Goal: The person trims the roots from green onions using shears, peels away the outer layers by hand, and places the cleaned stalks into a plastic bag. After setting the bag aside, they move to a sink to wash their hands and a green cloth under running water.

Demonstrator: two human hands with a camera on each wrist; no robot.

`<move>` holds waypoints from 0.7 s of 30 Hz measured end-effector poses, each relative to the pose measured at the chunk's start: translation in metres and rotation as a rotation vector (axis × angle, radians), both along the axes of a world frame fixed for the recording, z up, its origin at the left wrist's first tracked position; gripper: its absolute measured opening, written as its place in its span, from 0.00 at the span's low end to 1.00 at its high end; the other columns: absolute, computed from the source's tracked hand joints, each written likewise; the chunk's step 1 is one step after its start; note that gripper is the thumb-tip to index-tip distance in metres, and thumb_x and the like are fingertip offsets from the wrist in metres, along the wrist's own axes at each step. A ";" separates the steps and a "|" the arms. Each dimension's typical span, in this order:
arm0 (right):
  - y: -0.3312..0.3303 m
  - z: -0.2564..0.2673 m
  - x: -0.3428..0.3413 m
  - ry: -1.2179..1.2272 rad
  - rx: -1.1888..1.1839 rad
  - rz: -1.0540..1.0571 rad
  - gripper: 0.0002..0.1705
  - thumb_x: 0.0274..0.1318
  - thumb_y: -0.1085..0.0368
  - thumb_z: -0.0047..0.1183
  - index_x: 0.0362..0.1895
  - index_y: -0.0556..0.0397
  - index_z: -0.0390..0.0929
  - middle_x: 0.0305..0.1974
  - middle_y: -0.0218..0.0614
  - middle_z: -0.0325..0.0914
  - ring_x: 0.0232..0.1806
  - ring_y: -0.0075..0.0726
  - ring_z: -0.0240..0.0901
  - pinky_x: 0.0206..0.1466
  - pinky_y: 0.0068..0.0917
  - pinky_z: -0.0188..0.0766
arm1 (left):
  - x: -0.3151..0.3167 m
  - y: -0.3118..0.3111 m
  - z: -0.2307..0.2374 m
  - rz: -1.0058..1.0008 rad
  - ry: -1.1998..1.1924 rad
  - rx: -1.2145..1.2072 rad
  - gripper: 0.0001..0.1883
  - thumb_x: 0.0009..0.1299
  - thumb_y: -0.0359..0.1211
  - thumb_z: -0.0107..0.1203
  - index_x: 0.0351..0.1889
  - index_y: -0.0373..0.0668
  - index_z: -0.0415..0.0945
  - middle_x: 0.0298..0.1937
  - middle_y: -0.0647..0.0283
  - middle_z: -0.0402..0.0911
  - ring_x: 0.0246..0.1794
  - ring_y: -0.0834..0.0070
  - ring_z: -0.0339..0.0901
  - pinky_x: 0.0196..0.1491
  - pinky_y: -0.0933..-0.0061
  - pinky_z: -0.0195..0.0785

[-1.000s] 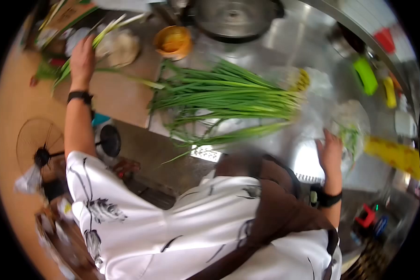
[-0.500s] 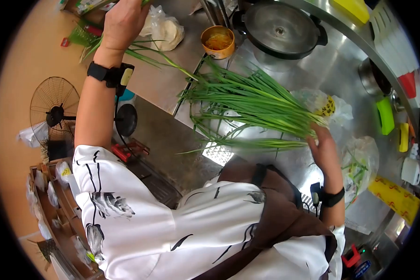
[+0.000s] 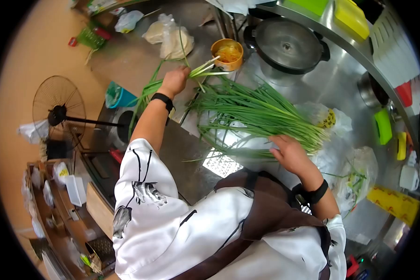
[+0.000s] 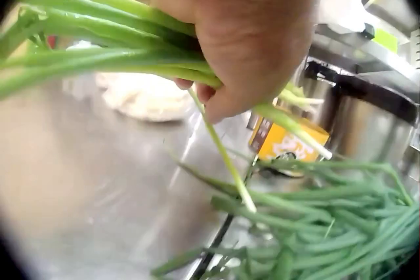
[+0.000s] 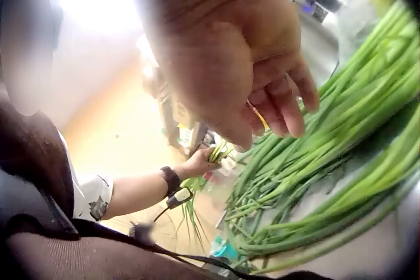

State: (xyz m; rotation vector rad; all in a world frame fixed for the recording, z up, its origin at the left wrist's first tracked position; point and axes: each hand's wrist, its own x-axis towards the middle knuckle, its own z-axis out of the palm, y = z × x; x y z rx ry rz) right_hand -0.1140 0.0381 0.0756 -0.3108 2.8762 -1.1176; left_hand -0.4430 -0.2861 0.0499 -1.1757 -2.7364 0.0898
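Observation:
My left hand [image 3: 175, 80] grips a small bunch of green onions [image 4: 111, 30], whose white ends stick out past the fingers towards the pan. Their green leaves trail back beside the forearm. On the steel counter lies a large pile of green onions [image 3: 261, 109], with the white ends to the right and the leaf tips to the left. My right hand [image 3: 291, 154] is at the near edge of this pile, its fingers loosely bent and holding nothing. In the right wrist view the fingers [image 5: 285, 106] overlap the long green leaves.
Behind the pile stand an orange tub [image 3: 227, 53] and a lidded pan [image 3: 287, 46]. Bagged pale dough-like rounds [image 3: 176, 43] lie at the back left. A clear bag with green scraps [image 3: 357, 179] is on the right, near a yellow roll [image 3: 394, 204]. A fan [image 3: 58, 114] stands at left.
My left hand has come back from the far left, carrying the small bunch towards the pile. The right hand has moved left, from the white ends to the pile's near edge.

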 end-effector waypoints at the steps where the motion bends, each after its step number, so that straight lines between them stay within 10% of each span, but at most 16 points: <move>1: 0.005 -0.003 0.008 -0.075 0.016 -0.036 0.20 0.49 0.67 0.54 0.48 0.56 0.72 0.44 0.49 0.73 0.46 0.55 0.69 0.48 0.40 0.67 | 0.000 0.000 -0.010 -0.023 -0.023 0.093 0.12 0.58 0.25 0.46 0.39 0.46 0.71 0.45 0.60 0.76 0.46 0.58 0.73 0.42 0.59 0.70; 9: 0.027 -0.008 0.050 -0.123 0.099 -0.292 0.20 0.49 0.66 0.55 0.49 0.56 0.72 0.36 0.47 0.74 0.40 0.55 0.70 0.43 0.43 0.68 | -0.038 -0.008 -0.079 -0.106 -0.011 0.050 0.14 0.60 0.29 0.46 0.45 0.46 0.70 0.46 0.57 0.76 0.48 0.58 0.73 0.43 0.59 0.70; 13: 0.029 -0.016 0.062 -0.117 0.107 -0.370 0.19 0.49 0.65 0.54 0.48 0.55 0.72 0.35 0.46 0.74 0.37 0.54 0.70 0.39 0.44 0.68 | -0.060 -0.020 -0.073 0.206 -0.006 -0.086 0.11 0.64 0.35 0.46 0.42 0.47 0.74 0.42 0.55 0.78 0.39 0.57 0.76 0.36 0.58 0.72; 21: 0.062 -0.033 0.045 0.188 0.239 -0.659 0.13 0.47 0.69 0.51 0.40 0.54 0.75 0.35 0.41 0.76 0.40 0.50 0.70 0.43 0.40 0.67 | -0.063 0.013 -0.058 0.597 -0.035 -0.261 0.35 0.58 0.40 0.58 0.63 0.49 0.56 0.64 0.60 0.62 0.69 0.59 0.50 0.64 0.46 0.44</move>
